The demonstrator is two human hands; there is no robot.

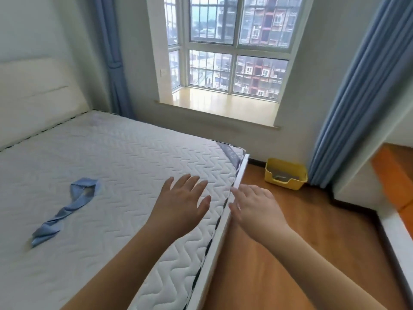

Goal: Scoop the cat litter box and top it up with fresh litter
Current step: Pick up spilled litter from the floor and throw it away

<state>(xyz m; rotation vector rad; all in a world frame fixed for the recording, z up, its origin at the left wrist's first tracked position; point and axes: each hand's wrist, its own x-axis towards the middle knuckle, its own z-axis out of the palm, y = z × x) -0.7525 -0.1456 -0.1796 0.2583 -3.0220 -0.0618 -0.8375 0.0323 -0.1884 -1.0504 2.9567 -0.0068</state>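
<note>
A yellow litter box [270,174] stands on the wooden floor against the wall under the window, beside the blue curtain, with grey litter and what looks like a scoop inside. My left hand [181,202] is stretched out over the mattress corner, fingers spread and empty. My right hand [257,206] reaches forward over the bed's edge, also empty with fingers apart. Both hands are well short of the litter box. No bag of fresh litter shows.
A bare white quilted mattress [100,175] fills the left, with a blue curtain tie [67,209] lying on it. Wooden floor [301,242] runs between the bed and a white wall on the right. A blue curtain [357,97] hangs next to the bay window [234,45].
</note>
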